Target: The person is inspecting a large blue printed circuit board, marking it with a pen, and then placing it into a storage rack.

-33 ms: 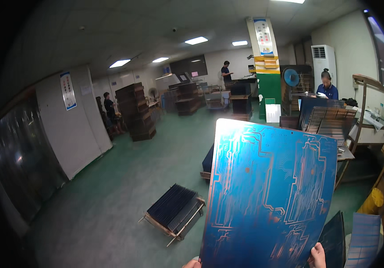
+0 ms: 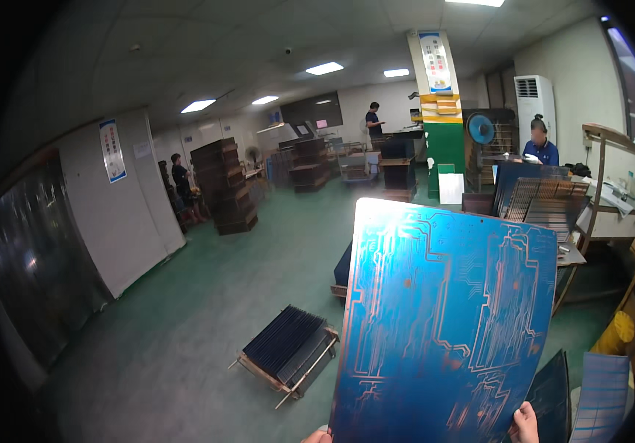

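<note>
A large blue circuit board panel (image 2: 447, 317) with copper-coloured traces stands tilted up in front of me, its upper left corner bright with glare. My left hand (image 2: 319, 436) grips its lower left edge; only some fingers show at the bottom of the picture. On the lower right edge, my right hand (image 2: 526, 424) pinches the panel with the thumb on its face. The bottom of the panel runs out of view. Just right of my right hand lean a dark panel (image 2: 551, 395) and a lighter blue panel (image 2: 599, 391).
On the green floor at left stands a rack of dark panels (image 2: 288, 347), its rails sticking out. Brown stacks (image 2: 223, 184) rise farther back. A person in blue (image 2: 543, 151) works behind racked panels at right, near a fan (image 2: 481, 128). A green-based pillar (image 2: 444, 159) stands mid-room.
</note>
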The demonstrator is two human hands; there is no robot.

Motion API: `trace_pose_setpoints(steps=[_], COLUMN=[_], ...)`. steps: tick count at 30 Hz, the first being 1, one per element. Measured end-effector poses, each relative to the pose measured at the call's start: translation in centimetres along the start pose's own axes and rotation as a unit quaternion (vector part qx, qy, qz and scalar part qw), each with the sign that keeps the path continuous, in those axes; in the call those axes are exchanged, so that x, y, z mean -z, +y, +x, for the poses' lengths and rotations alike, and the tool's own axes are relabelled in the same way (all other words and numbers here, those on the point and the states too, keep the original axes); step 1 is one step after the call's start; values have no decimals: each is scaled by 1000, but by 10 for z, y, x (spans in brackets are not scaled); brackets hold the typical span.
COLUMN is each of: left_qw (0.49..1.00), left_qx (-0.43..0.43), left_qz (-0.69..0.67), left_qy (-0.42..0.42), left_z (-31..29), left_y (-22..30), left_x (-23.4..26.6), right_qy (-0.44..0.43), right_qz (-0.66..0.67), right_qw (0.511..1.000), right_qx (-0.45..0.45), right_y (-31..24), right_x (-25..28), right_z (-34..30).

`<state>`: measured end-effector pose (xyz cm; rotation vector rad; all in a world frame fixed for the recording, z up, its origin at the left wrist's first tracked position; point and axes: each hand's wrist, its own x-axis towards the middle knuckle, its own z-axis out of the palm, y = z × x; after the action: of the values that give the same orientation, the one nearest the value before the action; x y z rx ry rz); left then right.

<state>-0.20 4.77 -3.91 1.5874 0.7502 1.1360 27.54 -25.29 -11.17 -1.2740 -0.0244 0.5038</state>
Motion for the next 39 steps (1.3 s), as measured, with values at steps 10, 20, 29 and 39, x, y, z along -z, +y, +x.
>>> trace_pose_setpoints(steps=[10, 20, 29, 39], left_qw=[999, 999, 1000, 1000], left_qx=[23, 11, 11, 10], left_qz=[2, 2, 2, 2], left_qy=[24, 31, 27, 22], left_z=[1, 0, 0, -1], left_y=[-8, -10, -8, -7], left_x=[3, 5, 6, 7], right_qy=[-41, -12, 11, -24], right_qz=[18, -25, -9, -25], right_qw=[999, 1000, 1000, 999], right_qx=[19, -5, -16, -24], right_y=[0, 6, -8, 3], right_x=[-3, 2, -18, -6], right_z=[1, 3, -9, -2])
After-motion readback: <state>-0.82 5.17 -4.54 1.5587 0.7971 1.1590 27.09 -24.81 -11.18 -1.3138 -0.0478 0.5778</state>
